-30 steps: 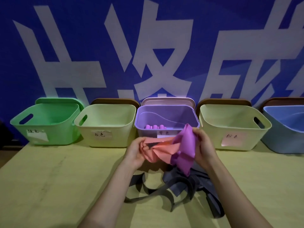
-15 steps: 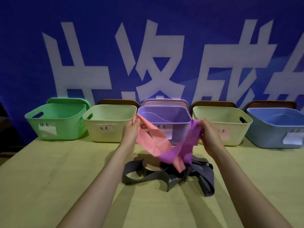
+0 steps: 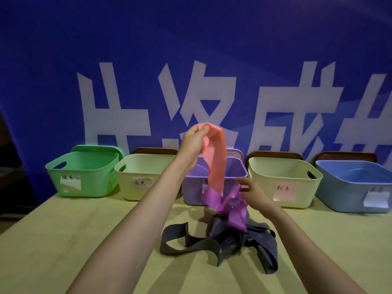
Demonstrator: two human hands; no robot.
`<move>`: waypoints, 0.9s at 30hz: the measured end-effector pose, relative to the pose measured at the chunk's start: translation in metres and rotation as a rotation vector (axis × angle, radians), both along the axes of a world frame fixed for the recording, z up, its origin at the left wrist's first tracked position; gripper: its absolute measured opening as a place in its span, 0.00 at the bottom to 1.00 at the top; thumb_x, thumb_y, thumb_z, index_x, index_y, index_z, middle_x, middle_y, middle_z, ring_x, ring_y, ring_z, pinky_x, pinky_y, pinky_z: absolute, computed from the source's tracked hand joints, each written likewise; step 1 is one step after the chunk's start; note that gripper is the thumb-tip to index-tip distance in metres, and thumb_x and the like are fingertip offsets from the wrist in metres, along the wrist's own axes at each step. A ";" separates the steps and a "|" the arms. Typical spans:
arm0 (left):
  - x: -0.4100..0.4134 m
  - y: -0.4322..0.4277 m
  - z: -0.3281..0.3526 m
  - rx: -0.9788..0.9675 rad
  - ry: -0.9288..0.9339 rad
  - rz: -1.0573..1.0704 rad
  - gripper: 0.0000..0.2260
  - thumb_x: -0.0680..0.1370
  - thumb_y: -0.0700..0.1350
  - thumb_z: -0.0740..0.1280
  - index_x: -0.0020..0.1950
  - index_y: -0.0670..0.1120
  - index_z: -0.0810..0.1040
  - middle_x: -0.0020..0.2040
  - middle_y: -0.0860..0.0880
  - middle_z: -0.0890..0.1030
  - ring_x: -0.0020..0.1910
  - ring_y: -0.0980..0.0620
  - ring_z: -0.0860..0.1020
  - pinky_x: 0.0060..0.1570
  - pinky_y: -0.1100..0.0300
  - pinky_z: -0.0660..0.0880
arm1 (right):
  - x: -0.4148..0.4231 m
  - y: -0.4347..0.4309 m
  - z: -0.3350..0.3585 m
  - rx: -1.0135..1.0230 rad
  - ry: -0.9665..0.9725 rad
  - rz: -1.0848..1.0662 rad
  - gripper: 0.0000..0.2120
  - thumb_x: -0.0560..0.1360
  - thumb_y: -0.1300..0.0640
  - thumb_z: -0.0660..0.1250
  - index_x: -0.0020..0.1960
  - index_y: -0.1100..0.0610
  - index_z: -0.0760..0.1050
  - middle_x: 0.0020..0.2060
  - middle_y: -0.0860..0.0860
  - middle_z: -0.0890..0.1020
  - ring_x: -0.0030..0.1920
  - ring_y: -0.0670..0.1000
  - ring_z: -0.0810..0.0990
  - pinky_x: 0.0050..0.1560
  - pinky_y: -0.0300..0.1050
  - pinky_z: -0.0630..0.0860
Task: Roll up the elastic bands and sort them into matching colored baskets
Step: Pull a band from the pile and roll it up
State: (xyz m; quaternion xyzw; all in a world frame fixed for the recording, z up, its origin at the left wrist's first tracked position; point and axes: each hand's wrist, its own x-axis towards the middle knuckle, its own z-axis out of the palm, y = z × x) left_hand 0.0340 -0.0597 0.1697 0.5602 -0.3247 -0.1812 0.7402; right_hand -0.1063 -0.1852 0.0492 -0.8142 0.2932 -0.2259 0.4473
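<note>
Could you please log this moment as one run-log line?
left hand: holds pink band raised | right hand: at purple band, grip unclear | both bands entangled | grey bands: on table

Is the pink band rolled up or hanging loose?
Loose. The left hand pinches the pink band at its top; it hangs unrolled, a flat strip, lower end meeting the purple band.

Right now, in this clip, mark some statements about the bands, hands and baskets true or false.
1. The left hand pinches the top of the hanging pink band. True.
2. The grey bands lie in the green basket. False: they lie on the table.
3. The blue basket stands at the far left. False: it is at the far right; the green basket is far left.
4. The purple band is bunched below the pink band, beside the right hand. True.
</note>
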 end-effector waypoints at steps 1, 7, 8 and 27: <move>-0.001 0.000 0.001 0.028 -0.016 -0.046 0.07 0.81 0.42 0.61 0.47 0.48 0.78 0.44 0.49 0.82 0.43 0.52 0.80 0.41 0.61 0.77 | 0.002 0.002 0.002 0.058 -0.058 0.055 0.27 0.72 0.74 0.58 0.68 0.57 0.69 0.60 0.54 0.75 0.48 0.48 0.77 0.44 0.42 0.77; -0.007 0.010 -0.006 0.092 -0.058 -0.201 0.08 0.81 0.43 0.63 0.55 0.43 0.79 0.45 0.47 0.84 0.42 0.51 0.83 0.44 0.57 0.79 | 0.021 0.009 0.026 0.049 -0.268 0.145 0.13 0.75 0.61 0.68 0.58 0.53 0.77 0.56 0.50 0.80 0.56 0.49 0.78 0.59 0.48 0.75; -0.006 0.012 -0.008 0.074 -0.036 -0.209 0.07 0.81 0.43 0.62 0.54 0.44 0.79 0.43 0.48 0.84 0.40 0.52 0.83 0.43 0.58 0.79 | 0.021 0.011 0.031 0.049 -0.290 0.133 0.08 0.76 0.64 0.65 0.50 0.54 0.79 0.47 0.51 0.82 0.48 0.51 0.79 0.52 0.48 0.76; 0.028 0.046 -0.076 0.693 -0.187 -0.455 0.10 0.73 0.52 0.72 0.47 0.48 0.82 0.38 0.54 0.78 0.38 0.56 0.73 0.38 0.64 0.66 | -0.025 -0.009 0.084 -0.010 -0.310 0.162 0.12 0.77 0.69 0.63 0.53 0.56 0.78 0.46 0.51 0.82 0.46 0.47 0.81 0.46 0.38 0.79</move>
